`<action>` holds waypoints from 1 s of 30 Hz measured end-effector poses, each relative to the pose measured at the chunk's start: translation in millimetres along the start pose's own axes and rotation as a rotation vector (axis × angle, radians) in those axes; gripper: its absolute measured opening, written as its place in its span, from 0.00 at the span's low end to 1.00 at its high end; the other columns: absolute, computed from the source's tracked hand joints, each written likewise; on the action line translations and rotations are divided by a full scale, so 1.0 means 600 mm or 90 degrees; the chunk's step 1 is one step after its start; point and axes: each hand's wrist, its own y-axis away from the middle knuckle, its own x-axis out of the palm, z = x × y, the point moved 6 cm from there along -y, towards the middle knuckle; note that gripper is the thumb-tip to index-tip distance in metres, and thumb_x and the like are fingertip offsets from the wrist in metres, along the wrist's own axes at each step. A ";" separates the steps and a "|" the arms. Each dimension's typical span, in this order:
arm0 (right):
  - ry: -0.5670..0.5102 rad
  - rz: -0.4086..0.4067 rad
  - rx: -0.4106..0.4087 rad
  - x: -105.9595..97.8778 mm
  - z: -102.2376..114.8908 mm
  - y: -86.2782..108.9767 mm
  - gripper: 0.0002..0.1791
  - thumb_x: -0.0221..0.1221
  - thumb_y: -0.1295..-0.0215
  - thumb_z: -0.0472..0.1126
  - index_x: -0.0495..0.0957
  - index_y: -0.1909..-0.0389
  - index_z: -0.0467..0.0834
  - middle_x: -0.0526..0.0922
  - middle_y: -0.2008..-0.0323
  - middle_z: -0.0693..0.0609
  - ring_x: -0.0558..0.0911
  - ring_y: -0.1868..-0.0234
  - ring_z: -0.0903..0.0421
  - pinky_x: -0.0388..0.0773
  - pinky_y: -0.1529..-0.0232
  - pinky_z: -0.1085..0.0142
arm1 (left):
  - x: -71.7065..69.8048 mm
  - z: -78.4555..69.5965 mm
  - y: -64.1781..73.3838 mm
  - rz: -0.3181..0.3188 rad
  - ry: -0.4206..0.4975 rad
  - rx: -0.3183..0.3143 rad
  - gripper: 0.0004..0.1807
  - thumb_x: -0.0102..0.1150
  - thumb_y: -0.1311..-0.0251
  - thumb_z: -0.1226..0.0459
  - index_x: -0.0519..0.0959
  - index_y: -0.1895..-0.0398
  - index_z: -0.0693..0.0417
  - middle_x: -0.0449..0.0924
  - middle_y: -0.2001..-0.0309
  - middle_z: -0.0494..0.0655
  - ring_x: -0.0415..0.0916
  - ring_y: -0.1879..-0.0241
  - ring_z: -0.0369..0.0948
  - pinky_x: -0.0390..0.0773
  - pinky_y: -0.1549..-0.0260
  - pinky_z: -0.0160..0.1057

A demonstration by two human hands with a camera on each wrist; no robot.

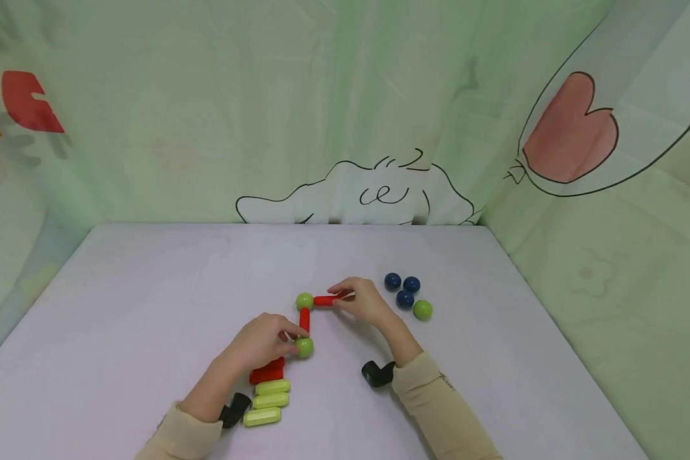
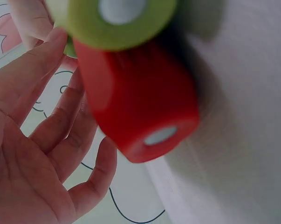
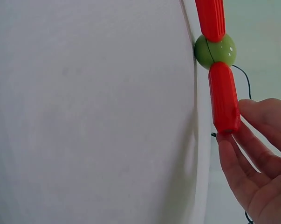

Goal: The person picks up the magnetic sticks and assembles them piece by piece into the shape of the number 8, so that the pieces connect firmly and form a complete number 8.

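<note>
My left hand pinches a green ball between thumb and fingers. A red rod runs from that ball to a second green ball farther back. From the second ball another red rod extends to the right, its free end held by the thumb and fingertips of my right hand. In the right wrist view this red rod meets the green ball end-on. Close to the left wrist camera, a loose red rod with a metal end hides part of the left hand's grip.
Beneath and beside the left hand lie red rods and a row of yellow-green rods. Several dark blue balls and a green ball rest right of the right hand. A patterned curtain rises behind the white table.
</note>
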 end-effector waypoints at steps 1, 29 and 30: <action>-0.004 -0.004 -0.002 -0.002 0.000 0.001 0.13 0.61 0.46 0.28 0.81 0.58 0.36 0.81 0.60 0.46 0.79 0.58 0.51 0.76 0.57 0.64 | 0.000 0.000 -0.001 0.001 0.003 -0.003 0.12 0.66 0.51 0.66 0.84 0.60 0.48 0.80 0.67 0.38 0.72 0.70 0.35 0.71 0.74 0.34; 0.002 -0.205 -0.001 -0.135 -0.052 0.098 0.13 0.62 0.46 0.30 0.79 0.58 0.31 0.79 0.58 0.40 0.78 0.57 0.46 0.76 0.56 0.57 | -0.006 0.001 0.006 0.007 0.026 -0.026 0.12 0.65 0.50 0.67 0.84 0.60 0.49 0.79 0.69 0.38 0.71 0.71 0.35 0.71 0.76 0.32; 0.009 -0.210 0.006 -0.139 -0.056 0.101 0.13 0.62 0.46 0.29 0.79 0.58 0.31 0.78 0.58 0.39 0.78 0.57 0.46 0.76 0.56 0.56 | -0.006 0.001 0.006 0.006 0.026 -0.024 0.12 0.65 0.50 0.67 0.84 0.60 0.50 0.79 0.70 0.38 0.71 0.71 0.35 0.71 0.76 0.32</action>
